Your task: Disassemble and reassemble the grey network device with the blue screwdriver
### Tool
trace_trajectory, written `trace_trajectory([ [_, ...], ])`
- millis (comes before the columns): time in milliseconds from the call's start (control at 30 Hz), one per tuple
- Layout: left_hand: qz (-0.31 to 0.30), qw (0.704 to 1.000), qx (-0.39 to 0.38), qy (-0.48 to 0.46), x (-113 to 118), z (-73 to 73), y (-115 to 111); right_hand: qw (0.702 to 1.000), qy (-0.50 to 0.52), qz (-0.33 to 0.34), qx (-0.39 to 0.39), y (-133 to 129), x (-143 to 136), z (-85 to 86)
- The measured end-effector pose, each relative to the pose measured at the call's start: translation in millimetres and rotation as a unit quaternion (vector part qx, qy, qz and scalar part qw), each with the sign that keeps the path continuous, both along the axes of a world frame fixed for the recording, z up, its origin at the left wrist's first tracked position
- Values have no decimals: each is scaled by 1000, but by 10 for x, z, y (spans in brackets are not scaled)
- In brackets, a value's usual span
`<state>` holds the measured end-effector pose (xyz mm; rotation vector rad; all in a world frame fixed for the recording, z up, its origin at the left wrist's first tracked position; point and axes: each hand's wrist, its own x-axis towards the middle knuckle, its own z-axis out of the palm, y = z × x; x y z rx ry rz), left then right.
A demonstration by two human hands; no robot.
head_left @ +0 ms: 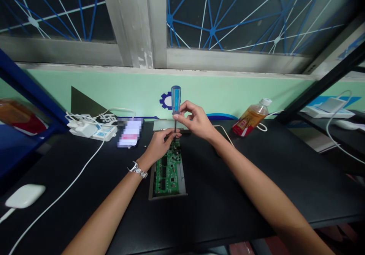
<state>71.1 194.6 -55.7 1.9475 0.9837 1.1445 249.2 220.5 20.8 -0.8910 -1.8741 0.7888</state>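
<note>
A screwdriver (176, 97) with a clear blue handle stands upright over the far end of a green circuit board (168, 173). My right hand (196, 120) pinches it at the base of the handle with thumb and fingertips. Lower down, the fingers of my left hand (161, 143) close around the metal shaft near its tip. The tip and whatever it touches are hidden behind those fingers. The board sits in a grey metal tray (182, 195), long side pointing away from me. A watch and bracelet (137, 168) circle my left wrist.
A lit phone (130, 132) lies left of the board, beside a white power strip (105, 133) with plugs and cables. At the back right a drink bottle (251, 117) leans. A white adapter (25, 195) and cable lie at the left on the black table (222, 217).
</note>
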Motion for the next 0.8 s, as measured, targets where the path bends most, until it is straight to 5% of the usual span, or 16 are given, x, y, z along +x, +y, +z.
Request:
trace_trajectory([
  [467, 79, 985, 94, 124, 19, -10, -77, 988, 28, -78, 127, -78, -138, -127],
  [800, 98, 967, 155, 177, -54, 35, -100, 997, 44, -58, 36, -118, -124, -141],
])
